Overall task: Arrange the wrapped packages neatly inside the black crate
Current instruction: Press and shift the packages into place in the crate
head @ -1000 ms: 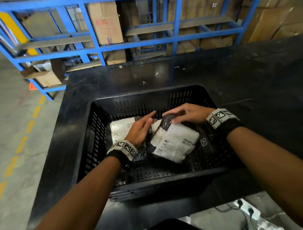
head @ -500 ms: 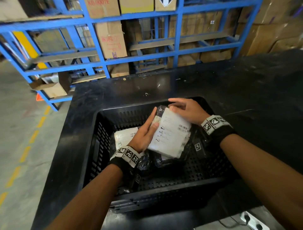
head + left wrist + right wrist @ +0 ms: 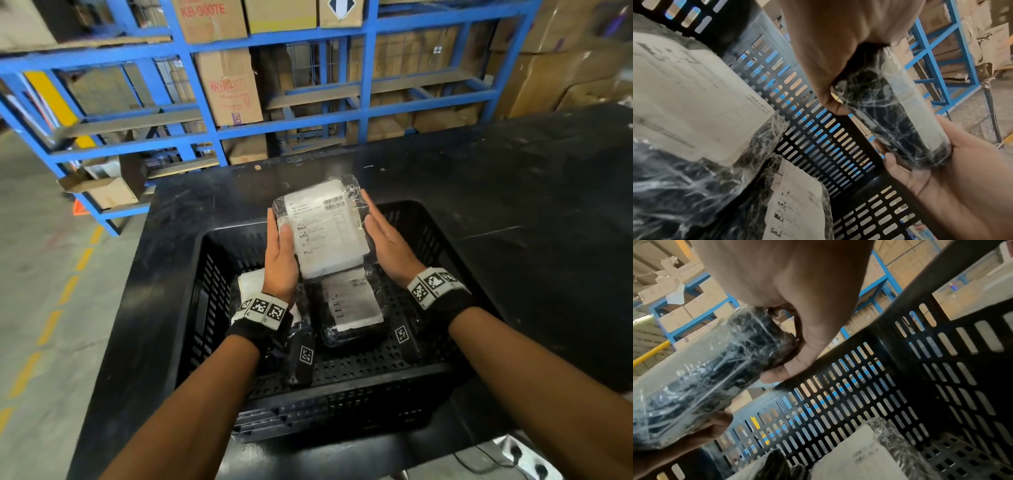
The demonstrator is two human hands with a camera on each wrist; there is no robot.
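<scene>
Both hands hold a plastic-wrapped dark package (image 3: pixel 325 222) with a white label, lifted over the far part of the black slotted crate (image 3: pixel 202 308). My left hand (image 3: pixel 281 253) grips its left edge, thumb on the label. Along the right edge, my right hand (image 3: pixel 385 236) holds it. In the left wrist view the package (image 3: pixel 900 113) spans from my left hand (image 3: pixel 838 48) to my right hand (image 3: pixel 941 170). Seen from the right wrist, thumb and fingers of my right hand (image 3: pixel 797 305) pinch the package's end (image 3: pixel 705 378). Two more labelled packages (image 3: pixel 349 305) (image 3: pixel 250 284) lie on the crate floor.
The crate sits on a black table (image 3: pixel 513 205) that stretches to the right. Blue shelving (image 3: pixel 363 68) with cardboard boxes stands behind it. Concrete floor with a yellow dashed line (image 3: pixel 51 325) lies left. A power strip (image 3: pixel 524 455) sits below the table's near edge.
The package rose from among the others in the crate to above its far wall. Both hands shifted to grip its opposite edges, uncovering another package beneath.
</scene>
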